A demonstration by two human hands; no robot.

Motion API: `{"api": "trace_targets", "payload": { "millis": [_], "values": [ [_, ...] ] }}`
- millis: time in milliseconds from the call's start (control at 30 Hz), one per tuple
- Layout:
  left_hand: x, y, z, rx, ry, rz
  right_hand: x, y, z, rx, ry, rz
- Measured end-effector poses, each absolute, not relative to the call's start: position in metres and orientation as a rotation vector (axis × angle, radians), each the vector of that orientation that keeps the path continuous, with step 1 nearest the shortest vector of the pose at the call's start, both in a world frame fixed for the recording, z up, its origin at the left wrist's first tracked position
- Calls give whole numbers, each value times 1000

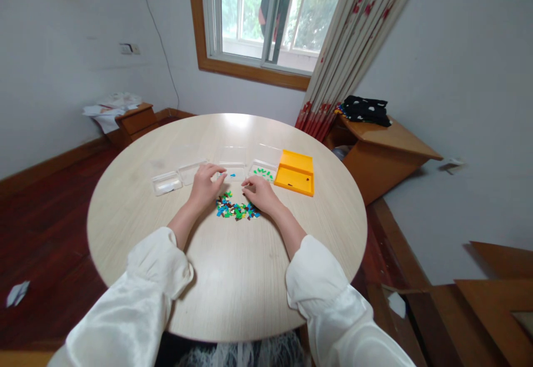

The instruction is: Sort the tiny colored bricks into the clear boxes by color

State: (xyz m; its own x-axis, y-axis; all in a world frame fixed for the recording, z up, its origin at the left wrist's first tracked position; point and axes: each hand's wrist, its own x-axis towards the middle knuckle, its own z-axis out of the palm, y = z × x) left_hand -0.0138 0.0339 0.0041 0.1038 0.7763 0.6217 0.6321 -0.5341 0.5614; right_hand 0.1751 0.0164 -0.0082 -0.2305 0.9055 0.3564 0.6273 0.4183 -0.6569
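Note:
A mixed pile of small blue, green, brown and yellow pieces (237, 210) lies on the round table (233, 278). My left hand (206, 185) is above and left of the pile, thumb and forefinger pinched on something too small to make out. On the other side, my right hand (260, 194) has its fingertips together near the pile's upper right edge; what they hold is too small to name. Beyond the hands, a clear box (232, 166) has a few blue pieces in it, and another clear box (263, 171) contains several green ones. The yellow box (294, 178) lies open with small dark pieces inside.
Two more clear boxes stand at the left, one (167, 184) with something white in it and one (189, 174) beside my left hand. Behind the table are a window (266, 17) and a curtain (345, 39). A wooden cabinet (375, 156) with black cloth stands at the right.

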Motion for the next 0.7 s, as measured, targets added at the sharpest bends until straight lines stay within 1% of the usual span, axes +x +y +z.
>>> {"api": "trace_targets", "payload": {
  "millis": [67,133,367,567,700],
  "values": [
    [-21,39,4,2082,1624,1490,179,18,-11,-1319,-2047,438],
    [-28,45,2,1970,1775,1486,181,19,-13,-1339,-2102,425],
    [-40,49,-3,1869,2125,1236,181,18,-10,-1435,-2122,447],
    [-43,44,2,1813,2271,1052,176,14,-4,-1411,-2005,537],
    [-45,45,1,1781,2291,1025,175,13,-3,-1344,-1859,562]
  ]
}}
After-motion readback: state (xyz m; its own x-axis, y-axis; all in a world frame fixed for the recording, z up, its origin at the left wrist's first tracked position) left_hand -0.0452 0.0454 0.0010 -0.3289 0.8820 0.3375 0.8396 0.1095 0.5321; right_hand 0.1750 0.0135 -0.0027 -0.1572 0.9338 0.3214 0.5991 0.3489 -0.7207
